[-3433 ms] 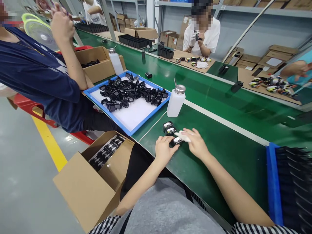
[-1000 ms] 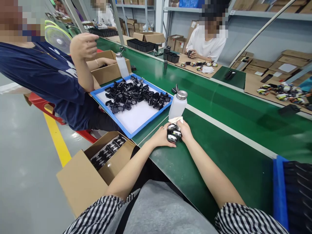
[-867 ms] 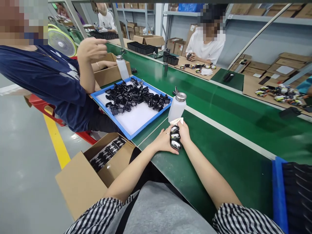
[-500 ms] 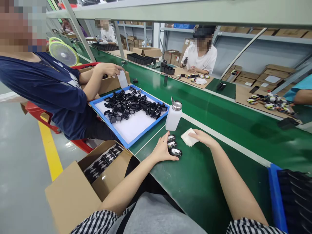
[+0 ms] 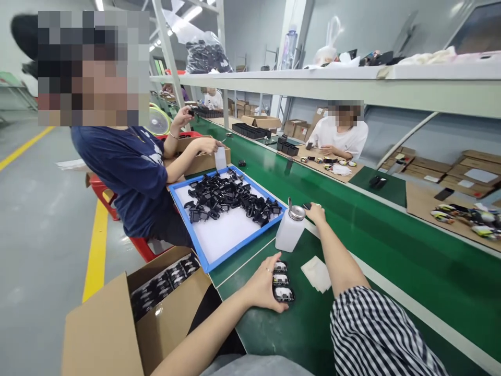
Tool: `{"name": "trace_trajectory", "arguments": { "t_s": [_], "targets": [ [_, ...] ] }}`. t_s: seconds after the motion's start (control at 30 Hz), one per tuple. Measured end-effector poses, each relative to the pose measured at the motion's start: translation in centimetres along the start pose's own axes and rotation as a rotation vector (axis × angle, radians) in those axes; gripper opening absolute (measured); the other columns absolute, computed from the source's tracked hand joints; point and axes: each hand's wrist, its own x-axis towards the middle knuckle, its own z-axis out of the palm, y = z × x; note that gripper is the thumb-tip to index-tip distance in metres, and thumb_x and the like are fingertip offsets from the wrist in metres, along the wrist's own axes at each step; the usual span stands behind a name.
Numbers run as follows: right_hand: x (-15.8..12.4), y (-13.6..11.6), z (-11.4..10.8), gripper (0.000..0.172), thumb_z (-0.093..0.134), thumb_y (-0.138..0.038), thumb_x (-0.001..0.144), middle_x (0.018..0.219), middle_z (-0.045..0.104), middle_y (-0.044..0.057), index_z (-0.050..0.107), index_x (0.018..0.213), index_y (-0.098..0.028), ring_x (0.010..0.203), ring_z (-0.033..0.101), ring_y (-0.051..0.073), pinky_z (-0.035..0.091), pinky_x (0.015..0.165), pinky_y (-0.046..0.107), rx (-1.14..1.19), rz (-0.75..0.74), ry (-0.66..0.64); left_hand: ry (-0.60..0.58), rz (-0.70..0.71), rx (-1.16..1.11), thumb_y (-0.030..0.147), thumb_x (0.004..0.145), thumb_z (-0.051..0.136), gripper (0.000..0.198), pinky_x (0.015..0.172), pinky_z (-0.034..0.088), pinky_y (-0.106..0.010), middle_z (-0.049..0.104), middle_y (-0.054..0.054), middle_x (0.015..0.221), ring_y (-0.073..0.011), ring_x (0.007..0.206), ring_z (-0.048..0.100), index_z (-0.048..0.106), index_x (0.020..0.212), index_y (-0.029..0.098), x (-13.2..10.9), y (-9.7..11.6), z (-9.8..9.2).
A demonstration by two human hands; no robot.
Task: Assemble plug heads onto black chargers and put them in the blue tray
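Note:
My left hand (image 5: pixel 263 286) is curved around a row of three small black oval casings (image 5: pixel 283 294) with white parts inside, thumb at the near end and fingers at the far end. They rest on the green bench. Farther out, beyond a white pump bottle (image 5: pixel 289 231) with a metal top, my right hand (image 5: pixel 316 213) reaches over the green belt. Its fingertips hold a small black piece (image 5: pixel 307 207), whose exact kind I cannot make out. A folded white cloth (image 5: pixel 316 273) lies flat on the bench, right of the casings.
A blue-rimmed tray (image 5: pixel 213 267) of black plug-like parts stands to the left, near a seated co-worker (image 5: pixel 121 162). An open cardboard box (image 5: pixel 97 324) with packed units is below the bench edge. Another person (image 5: pixel 340 133) sits across the belt (image 5: pixel 376 235).
My right hand has let go of the white cloth and moved forward past the bottle to a small black piece. My left hand stays around the casings. The view has tilted up.

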Motion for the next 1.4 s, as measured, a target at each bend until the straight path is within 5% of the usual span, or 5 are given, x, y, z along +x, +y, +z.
{"name": "trace_trajectory", "arguments": {
  "t_s": [0.3, 0.53, 0.83, 1.1, 1.4],
  "targets": [
    [-10.0, 2.4, -5.2, 0.035, 0.061, -0.029, 0.051, 0.074, 0.054, 0.001, 0.051, 0.083, -0.019, 0.069, 0.052, 0.016, 0.042, 0.064, 0.031, 0.306, -0.085, -0.107, -0.018, -0.046, -0.013, 0.035, 0.040, 0.067, 0.113, 0.089, 0.030, -0.035, 0.032, -0.009, 0.116, -0.0230, 0.103, 0.036, -0.006, 0.125, 0.017, 0.6, 0.0, -0.9],
    [-19.4, 2.4, -0.9, 0.054, 0.066, -0.031, 0.046, 0.089, 0.053, 0.004, 0.049, 0.096, -0.019, 0.072, 0.050, 0.018, 0.040, 0.067, 0.034, 0.213, -0.236, -0.205, -0.203, 0.049, -0.010, 0.038, 0.040, 0.068, 0.117, 0.095, 0.016, -0.043, 0.021, -0.015, 0.126, -0.0269, 0.116, 0.019, -0.011, 0.124, 0.015, -2.0, 0.9, -1.1],
    [-18.3, 2.5, -1.1, 0.020, 0.053, -0.029, 0.060, 0.084, 0.058, 0.001, 0.059, 0.077, -0.022, 0.078, 0.051, 0.018, 0.037, 0.074, 0.035, 0.339, -0.281, -0.527, -0.157, -0.005, -0.085, 0.040, 0.037, 0.069, 0.124, 0.096, 0.016, -0.041, 0.004, -0.016, 0.131, -0.0262, 0.120, 0.007, -0.019, 0.122, 0.015, -3.2, 0.4, -0.6],
    [-17.5, 3.6, -3.7, 0.030, 0.055, -0.032, 0.059, 0.089, 0.054, 0.012, 0.056, 0.085, -0.017, 0.092, 0.043, 0.030, 0.035, 0.071, 0.039, -0.225, -0.025, -0.025, 0.105, -0.128, -0.211, 0.023, 0.073, 0.038, 0.050, 0.081, 0.036, -0.030, 0.037, -0.009, 0.118, -0.0156, 0.100, 0.043, 0.023, 0.120, 0.016, -0.5, -0.7, -3.0],
    [-15.7, 4.6, -4.5, 0.011, 0.054, -0.023, 0.056, 0.051, 0.051, 0.000, 0.044, 0.051, -0.020, 0.053, 0.049, 0.017, 0.035, 0.049, 0.027, -0.249, 0.014, -0.232, -0.317, -0.123, -0.117, 0.020, 0.059, 0.056, 0.046, 0.056, 0.037, -0.021, 0.056, 0.002, 0.067, -0.0090, 0.054, 0.048, 0.047, 0.104, 0.014, 4.7, -0.9, -3.9]
  ]
}}
